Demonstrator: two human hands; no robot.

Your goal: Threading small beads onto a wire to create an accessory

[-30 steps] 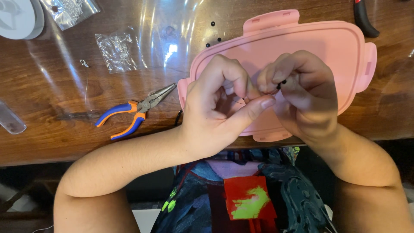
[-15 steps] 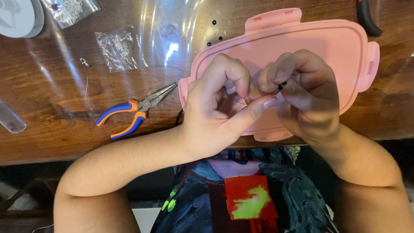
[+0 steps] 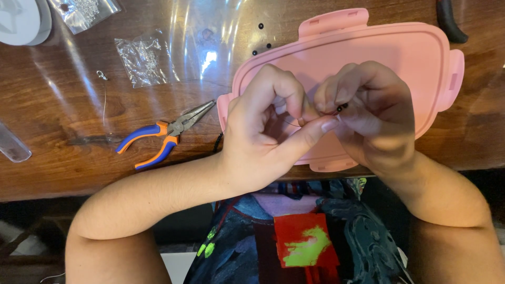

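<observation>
Barely shifted since the earlier frames: both hands hold the same pose over the pink plastic lid (image 3: 368, 58), only the view nudged slightly. Left hand (image 3: 263, 137) curled, thumb pressed forward against the fingertips of the right hand (image 3: 368, 115), pinching beside a small dark bead (image 3: 342, 107). Right-hand grip closed on that bead, apparently with a thin thread or wire running between the hands, too fine to trace with certainty. Left-hand grip closed too, but on what exactly cannot be told; probably the thread's end. Hands kept close together and raised just above the lid, likely so that anything dropped lands on its rimmed surface rather than rolling off the brown wooden tabletop (image 3: 63, 142).

Blue-and-orange-handled needle-nose pliers (image 3: 160, 138) lying left of the lid, within easy reach, jaws pointing toward it. Several loose dark beads (image 3: 261, 38) scattered just beyond the lid's upper left corner. Small clear plastic bag of silvery findings (image 3: 141, 60) farther left; second clear bag (image 3: 87, 10) at the top edge beside a white round spool (image 3: 23, 21). Dark tool handle (image 3: 450, 21) at upper right.
</observation>
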